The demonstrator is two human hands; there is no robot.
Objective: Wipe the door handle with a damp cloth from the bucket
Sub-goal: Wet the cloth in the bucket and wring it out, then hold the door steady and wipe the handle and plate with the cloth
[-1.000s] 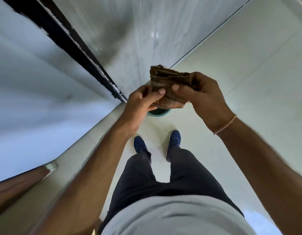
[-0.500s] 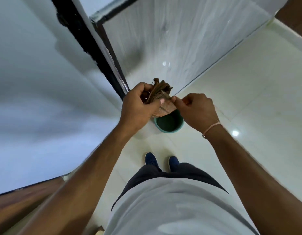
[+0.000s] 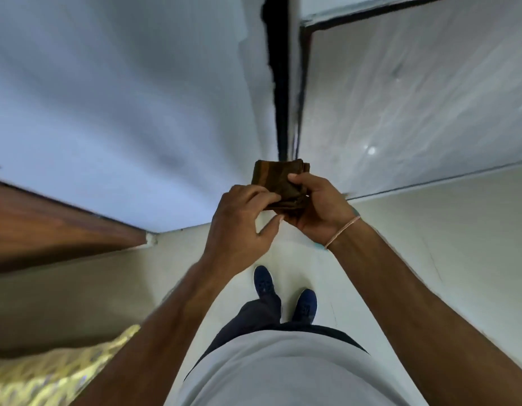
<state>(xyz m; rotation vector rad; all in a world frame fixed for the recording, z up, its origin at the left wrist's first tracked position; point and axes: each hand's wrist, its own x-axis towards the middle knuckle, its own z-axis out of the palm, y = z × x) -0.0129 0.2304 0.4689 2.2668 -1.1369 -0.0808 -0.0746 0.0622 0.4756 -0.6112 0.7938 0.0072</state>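
Both hands meet in front of the body, forearms reaching forward and converging from the lower corners of the view. Right hand (image 3: 318, 206) is curled round the folded brown cloth (image 3: 279, 183), thumb on top near the cloth's right edge and the fingers wrapped beneath; a thin pale band (image 3: 343, 231) sits on that wrist. Left hand (image 3: 242, 221) pinches the cloth's near left edge between its fingertips, thumb spread out below and pointing toward the other hand. So the cloth is held between the two hands, up in the air above the pale floor (image 3: 429, 259) and in line with the dark vertical gap (image 3: 279, 83) between two pale wall panels. It is folded into a thick, roughly square pad (several layers show along its right and lower edges), dark brown. Below, two blue shoes (image 3: 283, 294) stand on the floor.
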